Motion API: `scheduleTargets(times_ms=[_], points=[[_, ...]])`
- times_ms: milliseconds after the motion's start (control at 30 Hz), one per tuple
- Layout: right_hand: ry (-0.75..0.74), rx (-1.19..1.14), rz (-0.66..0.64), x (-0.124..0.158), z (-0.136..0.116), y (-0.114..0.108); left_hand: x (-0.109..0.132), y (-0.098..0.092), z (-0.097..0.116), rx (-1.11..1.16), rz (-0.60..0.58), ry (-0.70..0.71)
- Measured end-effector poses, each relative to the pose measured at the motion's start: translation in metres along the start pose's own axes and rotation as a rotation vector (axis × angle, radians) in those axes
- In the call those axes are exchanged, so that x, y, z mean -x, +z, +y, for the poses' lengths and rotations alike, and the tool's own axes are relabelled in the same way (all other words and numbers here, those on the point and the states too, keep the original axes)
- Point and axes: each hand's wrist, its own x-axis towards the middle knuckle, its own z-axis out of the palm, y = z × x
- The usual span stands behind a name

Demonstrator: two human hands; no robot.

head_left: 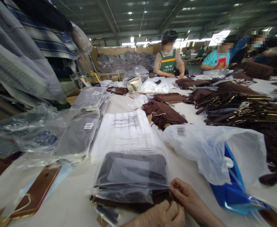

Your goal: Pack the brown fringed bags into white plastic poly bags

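Observation:
A dark brown handbag lies partly inside a clear plastic bag, its near edge sticking out of the opening. My right hand pinches the right side of that opening between thumb and fingers. Close beside it, my left hand is curled at the near right corner of the handbag; what its fingers grip is hidden. A dark strap end and a small tan tag stick out at the lower left. Beneath the plastic bag, white printed plastic bags are spread out.
Bagged dark items stack at left, above a brown phone. At right stand a blue plastic holder under a clear bag, and a heap of fringed brown bags. A co-worker in a green apron stands across the table.

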Motion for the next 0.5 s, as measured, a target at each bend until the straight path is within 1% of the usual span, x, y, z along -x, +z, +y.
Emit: scheduleTargets(times_ms=[100, 200, 267, 333, 400, 433, 500], points=[[0.033, -0.048, 0.016, 0.002, 0.002, 0.001, -0.008, 0.001, 0.003, -0.069, 0.088, -0.071], [0.086, -0.098, 0.061, 0.005, 0.006, 0.005, -0.010, 0.009, 0.012, -0.112, 0.144, -0.168], [0.024, -0.053, 0.133, 0.006, 0.009, 0.008, -0.007, 0.017, 0.022, -0.147, 0.147, -0.257], [-0.054, 0.044, 0.207, 0.007, 0.013, 0.010, -0.002, 0.024, 0.032, -0.200, 0.112, -0.358], [-0.086, 0.133, 0.247, 0.009, 0.018, 0.011, 0.001, 0.028, 0.037, -0.240, 0.037, -0.397], [-0.091, 0.162, 0.255, 0.010, 0.021, 0.011, 0.002, 0.028, 0.036, -0.240, -0.014, -0.373], [-0.113, 0.189, 0.267, 0.012, 0.028, 0.013, 0.002, 0.023, 0.029, -0.190, -0.087, -0.236]])
